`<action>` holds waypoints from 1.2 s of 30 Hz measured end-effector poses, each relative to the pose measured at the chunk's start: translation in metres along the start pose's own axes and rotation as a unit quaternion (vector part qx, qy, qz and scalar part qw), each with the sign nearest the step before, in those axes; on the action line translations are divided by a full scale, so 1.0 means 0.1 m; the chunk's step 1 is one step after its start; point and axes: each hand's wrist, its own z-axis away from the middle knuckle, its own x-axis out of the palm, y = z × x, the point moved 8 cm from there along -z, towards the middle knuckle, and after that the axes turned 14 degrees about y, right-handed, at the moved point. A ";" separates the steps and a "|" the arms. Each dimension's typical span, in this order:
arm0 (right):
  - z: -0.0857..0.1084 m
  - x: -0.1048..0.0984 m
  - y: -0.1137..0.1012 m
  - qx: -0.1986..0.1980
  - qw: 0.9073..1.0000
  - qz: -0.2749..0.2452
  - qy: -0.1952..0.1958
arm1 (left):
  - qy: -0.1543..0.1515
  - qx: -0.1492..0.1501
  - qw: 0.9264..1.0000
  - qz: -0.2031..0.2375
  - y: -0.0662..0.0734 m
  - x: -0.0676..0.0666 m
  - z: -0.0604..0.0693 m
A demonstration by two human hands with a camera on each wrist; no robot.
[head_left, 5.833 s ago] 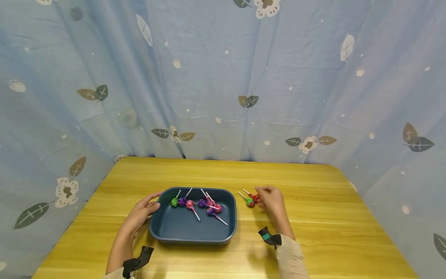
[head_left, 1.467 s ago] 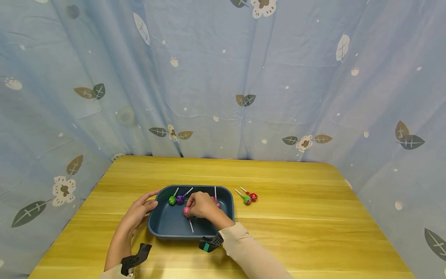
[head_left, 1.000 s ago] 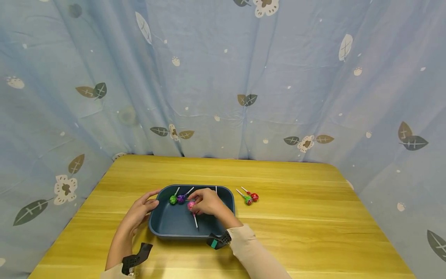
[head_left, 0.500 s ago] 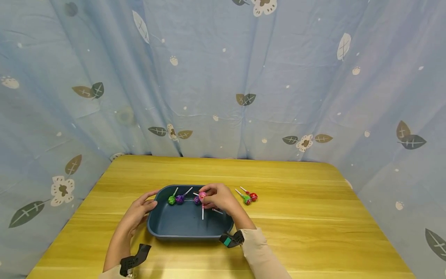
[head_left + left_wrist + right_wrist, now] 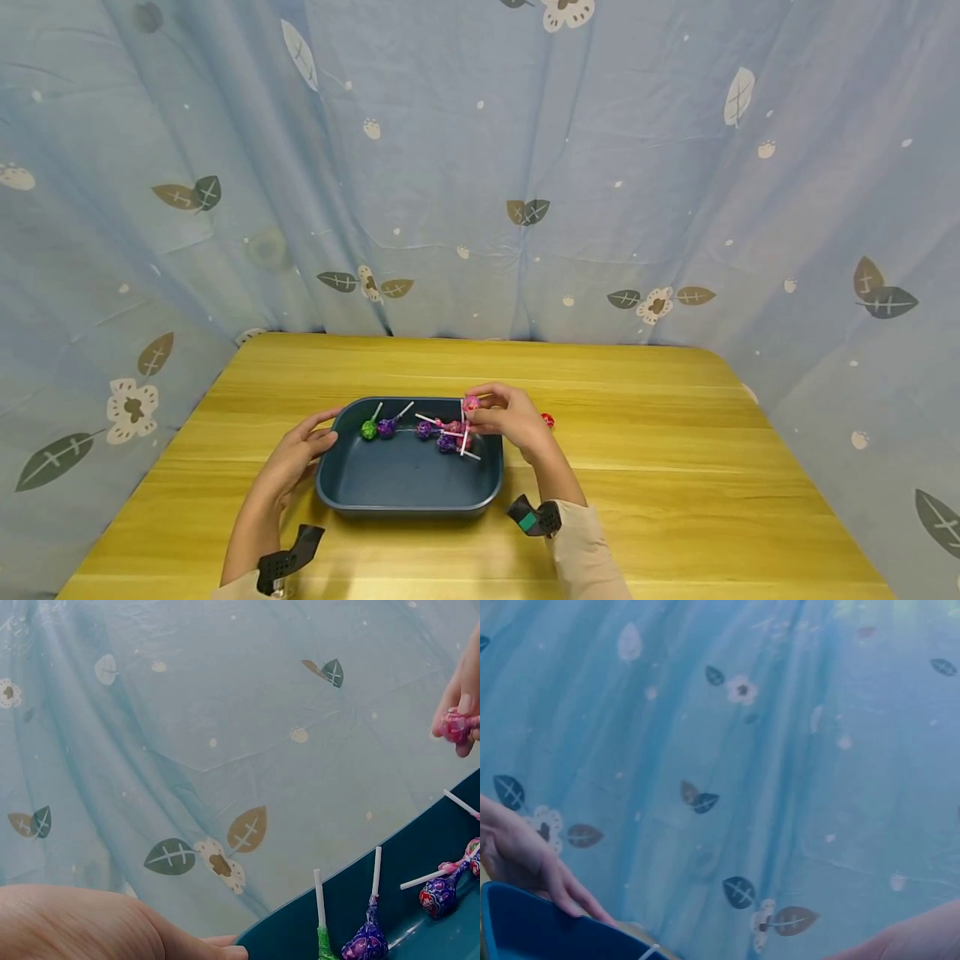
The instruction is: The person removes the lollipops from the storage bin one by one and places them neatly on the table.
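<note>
The right hand (image 5: 513, 419) pinches a pink lollipop (image 5: 471, 404) at its round end, to the hand's left, over the far right corner of the blue tray (image 5: 405, 508). The stick (image 5: 464, 443) points toward the desk's (image 5: 675, 500) near edge. The left hand (image 5: 294, 457), farther off, touches the tray's left edge, fingers loose.

left hand (image 5: 298, 450): relaxed, apparently near-straight fingers (image 5: 318, 420); right hand (image 5: 513, 414): pinching, raised

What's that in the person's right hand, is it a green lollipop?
No, the right hand pinches a pink lollipop, while a green lollipop lies in the dark blue tray.
</note>
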 end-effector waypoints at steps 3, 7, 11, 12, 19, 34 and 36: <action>0.01 -0.08 0.02 0.002 1.000 -0.008 0.003 | -0.002 0.001 1.000 -0.003 0.00 0.00 0.01; 0.01 -0.16 -0.01 -0.012 1.000 -0.024 0.000 | 0.006 -0.002 1.000 -0.008 0.01 -0.02 0.00; -0.01 -0.25 -0.02 -0.041 0.998 -0.043 0.005 | 0.009 -0.006 1.000 -0.005 0.01 -0.02 -0.01; -0.01 -0.27 -0.02 -0.041 0.998 -0.045 0.010 | 0.009 -0.007 1.000 -0.005 0.01 -0.01 -0.01; -0.01 -0.36 0.02 0.008 0.998 -0.042 0.041 | 0.000 0.001 1.000 -0.009 0.01 0.02 0.00; -0.07 -0.71 0.08 0.045 0.991 -0.083 0.100 | 0.006 -0.006 1.000 -0.006 -0.02 0.00 0.00; -0.07 -0.75 0.09 0.044 0.991 -0.079 0.101 | 0.009 -0.009 1.000 -0.007 -0.03 -0.01 0.00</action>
